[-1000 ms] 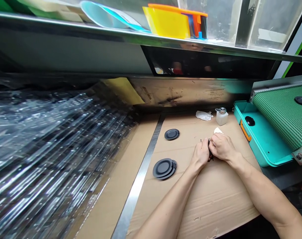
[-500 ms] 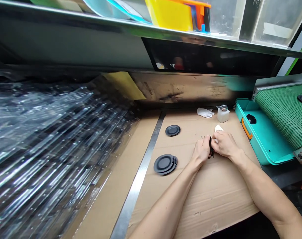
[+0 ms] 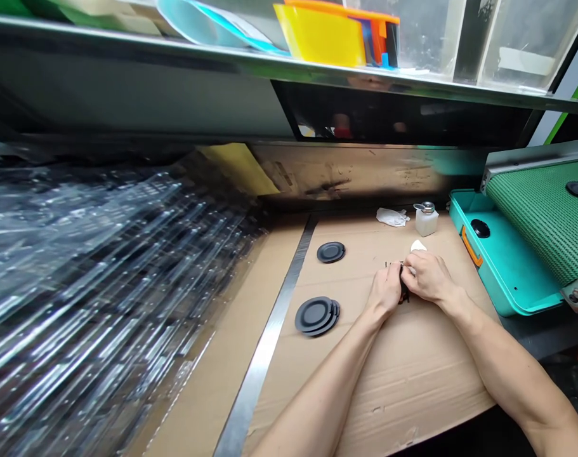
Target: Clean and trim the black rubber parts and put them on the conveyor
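Both my hands meet over the cardboard-covered bench (image 3: 412, 374). My left hand (image 3: 386, 291) is closed around a small black round part (image 3: 403, 293) that shows only as a dark sliver between the hands. My right hand (image 3: 427, 277) is closed too, pinching a white cloth (image 3: 417, 246) and pressing it against that part. A short stack of black discs (image 3: 316, 315) lies to the left of my left hand. A single black disc (image 3: 330, 252) lies farther back.
A white dispenser bottle (image 3: 426, 219) and a crumpled white wipe (image 3: 392, 217) sit at the back. A teal tray (image 3: 500, 266) holding a black disc (image 3: 479, 228) and a green conveyor belt (image 3: 540, 216) stand at the right. Stacked clear plastic trays (image 3: 98, 292) fill the left. A shelf (image 3: 269, 60) hangs overhead.
The hands stay together on the part with only slight shifts of the fingers. The view has wobbled a little.
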`<state>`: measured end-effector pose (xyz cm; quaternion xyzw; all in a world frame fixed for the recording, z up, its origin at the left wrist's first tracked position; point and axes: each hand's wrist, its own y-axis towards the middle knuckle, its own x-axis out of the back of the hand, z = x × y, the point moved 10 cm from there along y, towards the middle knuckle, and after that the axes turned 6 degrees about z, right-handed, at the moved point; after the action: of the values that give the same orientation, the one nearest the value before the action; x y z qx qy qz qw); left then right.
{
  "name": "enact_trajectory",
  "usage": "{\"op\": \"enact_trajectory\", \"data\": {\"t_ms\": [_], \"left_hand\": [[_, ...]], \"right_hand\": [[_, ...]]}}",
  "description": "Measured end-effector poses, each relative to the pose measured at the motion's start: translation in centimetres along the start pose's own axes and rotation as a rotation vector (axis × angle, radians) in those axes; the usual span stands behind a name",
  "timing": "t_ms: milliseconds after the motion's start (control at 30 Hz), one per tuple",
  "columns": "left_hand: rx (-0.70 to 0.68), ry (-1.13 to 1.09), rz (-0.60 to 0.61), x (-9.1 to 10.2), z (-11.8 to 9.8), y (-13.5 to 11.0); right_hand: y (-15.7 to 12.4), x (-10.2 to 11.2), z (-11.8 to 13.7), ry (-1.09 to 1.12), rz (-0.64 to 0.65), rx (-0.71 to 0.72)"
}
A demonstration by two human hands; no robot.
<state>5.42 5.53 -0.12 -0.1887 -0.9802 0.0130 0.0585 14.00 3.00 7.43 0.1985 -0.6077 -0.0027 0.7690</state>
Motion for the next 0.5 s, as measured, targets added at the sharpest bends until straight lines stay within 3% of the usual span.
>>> {"op": "enact_trajectory", "data": {"t_ms": [500], "left_hand": [[-0.049,0.095,-0.021,0.23,-0.06,0.19]], "right_hand": [[0.15,0.18,-0.22,0.01,0.063,-0.045]]}}
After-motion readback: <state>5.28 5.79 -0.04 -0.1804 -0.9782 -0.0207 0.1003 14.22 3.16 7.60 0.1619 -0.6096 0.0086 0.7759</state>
